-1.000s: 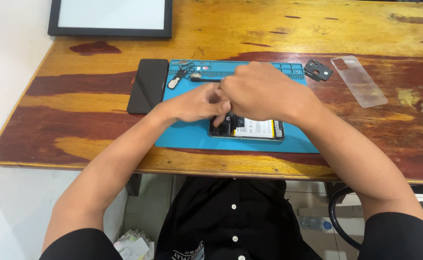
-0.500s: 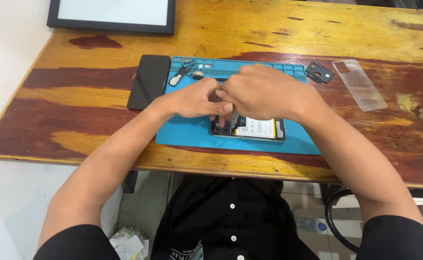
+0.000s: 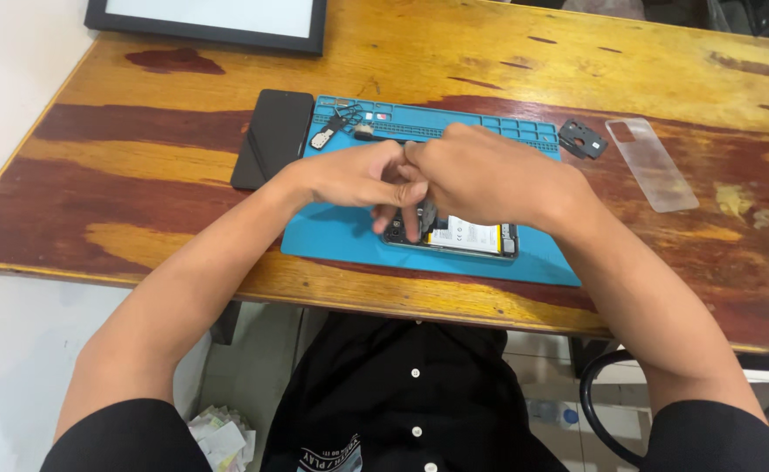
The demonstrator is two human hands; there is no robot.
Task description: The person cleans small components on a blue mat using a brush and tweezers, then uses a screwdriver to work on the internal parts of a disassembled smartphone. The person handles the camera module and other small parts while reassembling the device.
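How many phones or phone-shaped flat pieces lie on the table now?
3: a black slab left of the blue mat, an opened phone under both hands, a clear back cover at right. Hands may hide more.

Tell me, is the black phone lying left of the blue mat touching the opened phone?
Apart. The head view shows the black phone beside the blue mat, with bare mat separating it from the opened phone.

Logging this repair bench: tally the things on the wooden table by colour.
Blue: 1, the work mat
Black: 4, the dark slab left of the mat, the opened phone under the left hand and right hand, the small square part, the framed panel
Clear: 1, the cover
Total: 6
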